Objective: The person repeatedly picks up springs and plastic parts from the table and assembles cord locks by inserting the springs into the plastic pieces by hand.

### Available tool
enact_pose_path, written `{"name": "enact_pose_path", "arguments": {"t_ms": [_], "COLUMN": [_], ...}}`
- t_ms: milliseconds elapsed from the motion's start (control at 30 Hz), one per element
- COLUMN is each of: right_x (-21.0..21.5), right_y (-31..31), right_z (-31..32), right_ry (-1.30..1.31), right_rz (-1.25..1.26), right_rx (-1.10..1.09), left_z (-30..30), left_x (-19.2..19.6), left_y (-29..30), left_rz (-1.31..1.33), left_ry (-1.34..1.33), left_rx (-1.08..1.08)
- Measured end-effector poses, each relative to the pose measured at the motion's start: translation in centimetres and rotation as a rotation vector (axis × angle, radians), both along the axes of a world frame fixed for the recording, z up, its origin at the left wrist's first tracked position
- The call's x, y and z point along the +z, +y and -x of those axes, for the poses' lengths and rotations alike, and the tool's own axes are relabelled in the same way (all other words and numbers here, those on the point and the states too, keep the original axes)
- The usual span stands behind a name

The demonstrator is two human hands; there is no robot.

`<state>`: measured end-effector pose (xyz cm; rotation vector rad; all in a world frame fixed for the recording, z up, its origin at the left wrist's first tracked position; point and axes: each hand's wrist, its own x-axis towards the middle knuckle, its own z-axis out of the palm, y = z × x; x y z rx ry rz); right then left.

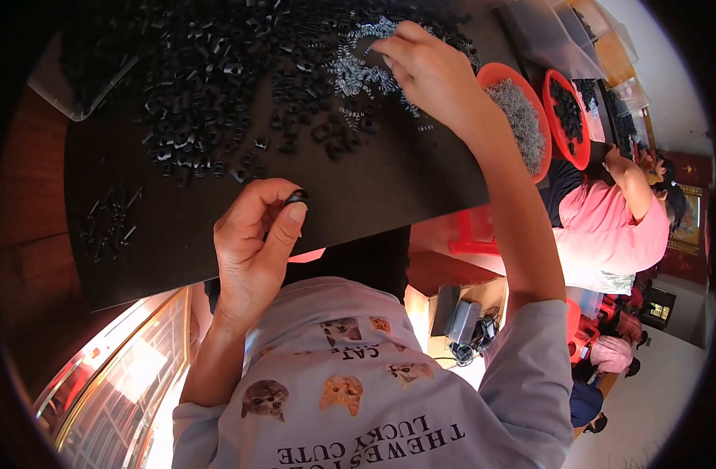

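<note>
Between the thumb and fingers of my left hand point(256, 234) is a small black plastic part point(297, 197), held just above the near side of the dark table point(358, 184). My right hand point(432, 74) reaches over a loose pile of small metal springs point(358, 74), its thumb and fingertips pinched together. Whether a spring is between those fingertips is too small to make out. Left of the springs spreads a large heap of small black plastic parts point(205, 94). Several thin dark pins point(111, 223) lie at the table's left end.
To the right stands a red basin point(487, 74) of springs, beside another red basin point(552, 86) holding black parts. A clear plastic bin point(80, 105) sits at the far left. A person in pink point(616, 219) is at the right, near a red stool point(475, 234).
</note>
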<state>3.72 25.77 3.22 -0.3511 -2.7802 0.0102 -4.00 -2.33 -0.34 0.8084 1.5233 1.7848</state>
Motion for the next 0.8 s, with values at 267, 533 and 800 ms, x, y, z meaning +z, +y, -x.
{"name": "enact_pose_path", "arguments": {"t_ms": [267, 533, 800], "right_x": [-0.1, 0.7, 1.0], "right_y": [1.6, -2.0, -10.3], "right_z": [2.7, 0.9, -2.3], "right_ry": [-0.212, 0.137, 0.176], "right_rz": [-0.159, 0.320, 1.311], "right_rx": [0.042, 0.199, 0.186], "left_z": [-0.1, 0.3, 0.5], "left_x": [0.2, 0.2, 0.4], "left_y": [-0.1, -0.3, -0.2], "left_rz": [0.000, -0.043, -0.032], "left_ry": [-0.008, -0.081, -0.100], "left_rx": [0.023, -0.004, -0.047]}}
